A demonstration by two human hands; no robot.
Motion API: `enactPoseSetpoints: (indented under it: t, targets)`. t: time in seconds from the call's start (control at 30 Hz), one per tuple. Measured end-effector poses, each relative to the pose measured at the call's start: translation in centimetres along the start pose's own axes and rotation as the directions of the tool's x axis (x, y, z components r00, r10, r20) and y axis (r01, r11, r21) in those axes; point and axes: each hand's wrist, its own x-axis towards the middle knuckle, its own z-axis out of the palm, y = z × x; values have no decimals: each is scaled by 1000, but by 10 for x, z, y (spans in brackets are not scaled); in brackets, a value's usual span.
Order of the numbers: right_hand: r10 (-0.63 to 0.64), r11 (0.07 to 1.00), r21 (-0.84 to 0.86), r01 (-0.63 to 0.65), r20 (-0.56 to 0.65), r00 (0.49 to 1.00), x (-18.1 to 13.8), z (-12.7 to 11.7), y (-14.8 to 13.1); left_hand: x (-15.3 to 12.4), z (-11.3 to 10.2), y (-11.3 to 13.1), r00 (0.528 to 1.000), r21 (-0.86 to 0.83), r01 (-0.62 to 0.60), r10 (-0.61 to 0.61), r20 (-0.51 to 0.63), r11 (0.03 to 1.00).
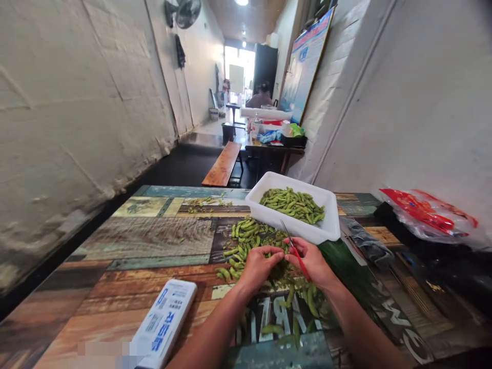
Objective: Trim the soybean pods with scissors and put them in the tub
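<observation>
My left hand (259,265) rests over a heap of green edamame pods (246,237) on the patchwork wooden table (154,241), fingers pinched together on a pod at the heap's near side. My right hand (313,262) is closed round red-handled scissors (294,247), whose blades point up toward the far side. The two hands almost touch. A white plastic tray (330,223) holding more pods stands just beyond them. Loose pods (303,302) lie between my forearms.
A white and blue packet (165,320) lies at the near left. Red plastic bags (426,212) and a dark bag sit at the right by the wall. Pod scraps (203,202) lie at the table's far edge. Beyond are a wooden bench (223,164), a cluttered table and a seated person.
</observation>
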Motion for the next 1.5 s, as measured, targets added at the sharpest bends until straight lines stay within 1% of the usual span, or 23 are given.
enactPoseSetpoints:
  t: [0.1, 0.2, 0.3, 0.33, 0.4, 0.47, 0.53, 0.63, 0.73, 0.8, 0.87, 0.93, 1.0, 1.03, 1.1, 1.2, 1.23, 1.3, 1.4, 1.5]
  targets:
    - [-26, 1000, 4, 26, -5, 1000, 1, 3, 6, 0, 1, 1, 1000, 13, -9, 9, 14, 1000]
    - [-47, 999, -6, 47, 27, 999, 1, 7, 11, 2, 0, -3, 1000, 39, -16, 16, 3, 999]
    - [-93, 994, -46, 95, 41, 995, 1, 9, 14, 4, -2, -5, 1000, 23, 12, -13, 20, 1000]
    - [-105, 993, -56, 107, 37, 994, 0, 10, 13, 4, -2, -5, 999, -6, 40, -40, 21, 999]
    - [-117, 991, -61, 118, 23, 993, 0, 9, 10, 5, -4, -5, 990, -113, 139, -138, 12, 984]
    - [-121, 990, -67, 121, -8, 993, 0, 8, 6, 6, -7, -3, 966, -262, 255, -257, 26, 931]
    - [-117, 989, -89, 114, -30, 993, 0, 6, 2, 7, -9, -2, 944, -387, 326, -321, 78, 863]
    - [-95, 989, -116, 93, -5, 996, 0, 4, -1, 8, -10, -1, 943, -489, 329, -308, 125, 808]
    - [-102, 986, -131, 103, 18, 995, 0, 5, 1, 7, -10, -1, 948, -534, 317, -288, 139, 784]
    - [-110, 980, -161, 114, 35, 993, -1, 5, 1, 8, -10, -1, 943, -558, 330, -291, 161, 761]
    - [-82, 978, -185, 95, 77, 994, -3, 5, -1, 9, -10, -1, 937, -579, 348, -301, 179, 737]
    - [-20, 982, -183, 46, 141, 990, -6, 5, -3, 10, -11, 0, 931, -594, 359, -323, 171, 720]
    - [35, 985, -175, 0, 196, 980, -7, 3, -5, 10, -12, 1, 925, -604, 362, -352, 140, 710]
    - [44, 982, -187, -6, 199, 979, -7, 3, -5, 11, -12, 2, 924, -604, 359, -364, 121, 712]
    - [21, 963, -268, 18, 141, 990, -5, 1, -2, 11, -11, 2, 930, -578, 327, -361, 59, 747]
    - [-56, 899, -435, 50, -1, 998, -1, 1, 5, 11, -9, -2, 961, -450, 197, -263, -87, 871]
    - [-71, 884, -465, 48, -31, 997, 0, 2, 7, 11, -9, -4, 966, -388, 153, -220, -133, 909]
    - [-88, 872, -486, 54, -46, 995, 0, 6, 9, 11, -8, -8, 968, -272, 92, -151, -203, 958]
    - [-112, 867, -491, 84, -27, 993, -4, 17, 10, 13, -11, -11, 948, -146, 31, -76, -309, 989]
    - [-113, 852, -516, 86, -22, 993, -7, 30, 15, 16, -17, -13, 909, -62, -30, 2, -417, 998]
